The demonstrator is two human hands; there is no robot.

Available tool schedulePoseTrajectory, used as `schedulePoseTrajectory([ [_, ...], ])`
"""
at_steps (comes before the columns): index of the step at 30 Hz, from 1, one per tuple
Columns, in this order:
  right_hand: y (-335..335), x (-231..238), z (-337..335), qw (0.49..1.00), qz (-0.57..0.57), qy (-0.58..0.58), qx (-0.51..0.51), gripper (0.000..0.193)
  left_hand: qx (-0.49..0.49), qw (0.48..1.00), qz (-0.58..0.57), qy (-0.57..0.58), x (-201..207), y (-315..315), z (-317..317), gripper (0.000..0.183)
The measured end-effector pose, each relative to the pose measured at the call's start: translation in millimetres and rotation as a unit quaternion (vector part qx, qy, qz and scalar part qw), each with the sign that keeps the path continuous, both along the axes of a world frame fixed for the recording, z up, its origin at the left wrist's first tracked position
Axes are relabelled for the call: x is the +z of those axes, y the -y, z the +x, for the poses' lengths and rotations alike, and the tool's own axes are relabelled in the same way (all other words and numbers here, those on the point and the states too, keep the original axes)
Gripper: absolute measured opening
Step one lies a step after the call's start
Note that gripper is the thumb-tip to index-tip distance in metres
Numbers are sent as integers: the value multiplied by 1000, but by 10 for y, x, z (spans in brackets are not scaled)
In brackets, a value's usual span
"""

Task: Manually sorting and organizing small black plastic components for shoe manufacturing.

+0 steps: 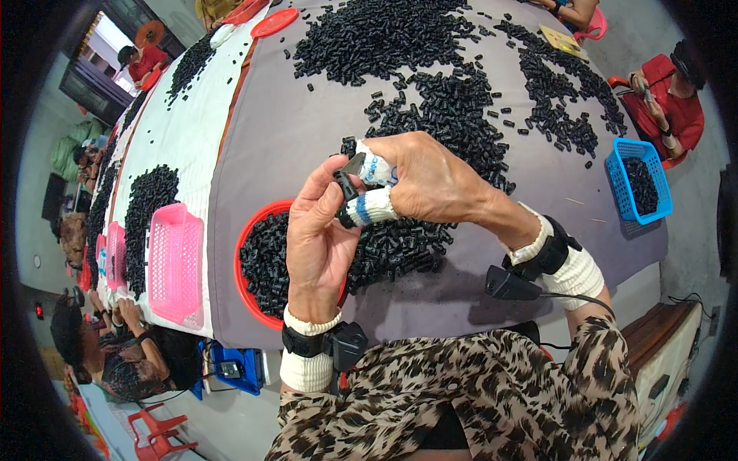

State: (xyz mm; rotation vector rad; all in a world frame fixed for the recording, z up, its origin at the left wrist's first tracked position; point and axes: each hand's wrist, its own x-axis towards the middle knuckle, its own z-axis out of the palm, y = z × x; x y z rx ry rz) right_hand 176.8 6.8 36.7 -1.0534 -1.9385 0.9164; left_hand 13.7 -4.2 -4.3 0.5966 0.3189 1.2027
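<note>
Both hands, left hand point(319, 230) and right hand point(427, 180), pinch one small black part point(346, 184) with closed fingers, while a large pile point(430, 92) lies loose on the table point(292, 131) and the red bowl point(244, 265) is partly full.

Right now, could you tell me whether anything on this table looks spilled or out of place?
Small black parts lie loose in heaps across the grey cloth, outside the red bowl and blue basket. Nothing looks damaged.

I'm spotting just one flat yellowish card point(563, 41) lying on the grey tabletop point(307, 131) at the far right edge; no labels, signs or lit screens anywhere else.
</note>
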Motion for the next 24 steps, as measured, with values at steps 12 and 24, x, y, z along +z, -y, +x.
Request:
schedulePoseTrajectory([
  [12, -36, 12, 37, 997, -59, 25, 37, 36, -17, 999, 21, -26, -7, 2, -27, 27],
  [24, -91, -19, 38, 994, -76, 35, 69, 19, -10, 1000, 19, -22, -34, -21, -36, 27],
])
